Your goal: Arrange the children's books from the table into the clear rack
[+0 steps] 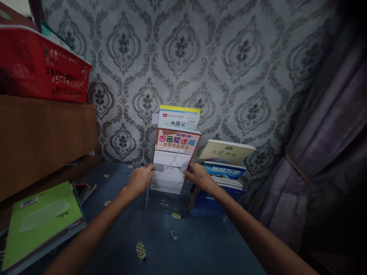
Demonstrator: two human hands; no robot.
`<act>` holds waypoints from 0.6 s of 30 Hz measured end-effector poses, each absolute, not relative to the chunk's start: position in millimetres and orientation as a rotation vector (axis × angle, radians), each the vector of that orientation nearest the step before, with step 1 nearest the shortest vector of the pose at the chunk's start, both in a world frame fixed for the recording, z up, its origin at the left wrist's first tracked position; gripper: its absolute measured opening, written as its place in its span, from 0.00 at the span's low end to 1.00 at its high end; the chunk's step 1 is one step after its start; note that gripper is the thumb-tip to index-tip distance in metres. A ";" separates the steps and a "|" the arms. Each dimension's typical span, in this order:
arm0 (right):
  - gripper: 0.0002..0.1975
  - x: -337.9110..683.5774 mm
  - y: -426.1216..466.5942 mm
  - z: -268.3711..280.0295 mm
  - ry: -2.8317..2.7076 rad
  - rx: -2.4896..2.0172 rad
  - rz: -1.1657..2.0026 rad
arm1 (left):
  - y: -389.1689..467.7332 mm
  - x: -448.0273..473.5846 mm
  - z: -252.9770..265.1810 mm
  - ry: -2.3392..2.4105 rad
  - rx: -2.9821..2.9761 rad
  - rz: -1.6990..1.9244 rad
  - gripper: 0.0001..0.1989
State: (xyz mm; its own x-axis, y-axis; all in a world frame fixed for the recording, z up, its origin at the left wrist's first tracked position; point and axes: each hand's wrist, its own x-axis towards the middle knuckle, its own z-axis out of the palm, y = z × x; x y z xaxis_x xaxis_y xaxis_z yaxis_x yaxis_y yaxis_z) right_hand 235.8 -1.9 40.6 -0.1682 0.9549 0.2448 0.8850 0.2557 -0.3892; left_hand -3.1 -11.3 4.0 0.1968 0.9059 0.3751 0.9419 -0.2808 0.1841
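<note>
A thin white booklet [168,179] with a grey patch on its cover stands upright between my hands. My left hand [142,178] grips its left edge, and my right hand [200,175] pinches the right edge. Directly behind it rises a book with colourful Chinese lettering [178,140]. Farther back, a pale book with a yellow top edge [179,117] stands taller. These appear to sit in a clear holder [163,201], whose lower part shows under the booklet. To the right, a beige book [226,152] and a blue book [225,170] stand in another group, partly behind my right forearm.
A green notebook [43,221] tops a stack at the left on the dark blue patterned table cover [120,229]. Beyond it are a wooden cabinet [48,133] and a red basket [65,76]. Patterned wallpaper [180,49] closes off the back; a tied curtain [283,183] hangs right.
</note>
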 end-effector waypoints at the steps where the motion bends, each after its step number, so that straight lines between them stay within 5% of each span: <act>1: 0.05 235.3 -4.0 40.1 -2.101 -1.676 0.193 | -12.2 -3.0 4.3 -1.835 -2.361 -0.638 0.12; 9: 0.05 229.4 -22.2 37.3 -2.108 -1.647 -0.078 | -15.3 -6.5 -2.4 -1.822 -2.396 -0.774 0.10; 18: 0.08 230.9 -11.0 2.9 -2.088 -1.609 0.046 | -11.2 -4.1 -7.0 -1.889 -2.361 -0.677 0.10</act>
State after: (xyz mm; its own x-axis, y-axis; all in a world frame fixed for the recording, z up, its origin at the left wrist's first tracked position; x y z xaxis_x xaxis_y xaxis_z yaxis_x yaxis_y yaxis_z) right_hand 230.9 -11.0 2.9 -0.1765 0.9149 0.3629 0.8980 0.3007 -0.3213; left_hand -4.1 -11.2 -7.0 0.1613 0.9193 0.3591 0.9381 -0.2559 0.2336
